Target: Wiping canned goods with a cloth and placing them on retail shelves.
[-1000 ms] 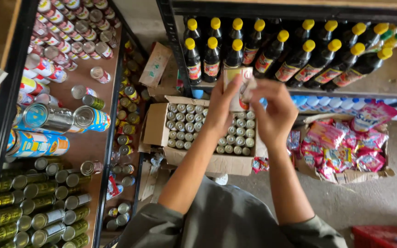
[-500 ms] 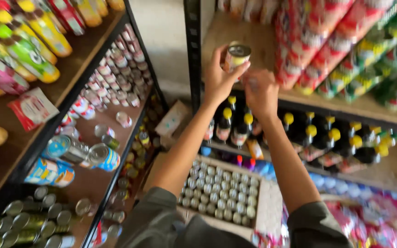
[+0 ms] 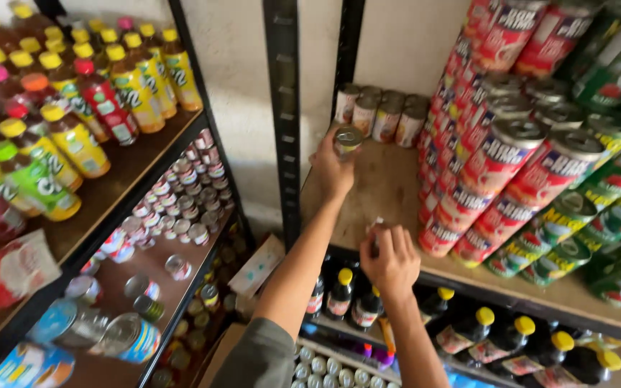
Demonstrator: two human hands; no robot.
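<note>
Since the earlier frame, moved left hand (image 3: 334, 167) deeper over bare wooden shelf (image 3: 389, 190), clasping small silver-topped tin can (image 3: 347, 139) near row of matching cans (image 3: 381, 113). Right hand (image 3: 391, 260) closed round second can, mostly hidden. Neither set down yet.

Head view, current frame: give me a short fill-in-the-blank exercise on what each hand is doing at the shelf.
1. The left hand holds a small ____ above the wooden shelf.
2. The right hand hovers at the shelf's ____ edge.
3. Against the back wall stands a row of small cans, to the ____ of the stacked red cans.
4. On the shelf below stand dark bottles with ____ caps.

Missing words: can; front; left; yellow
</note>
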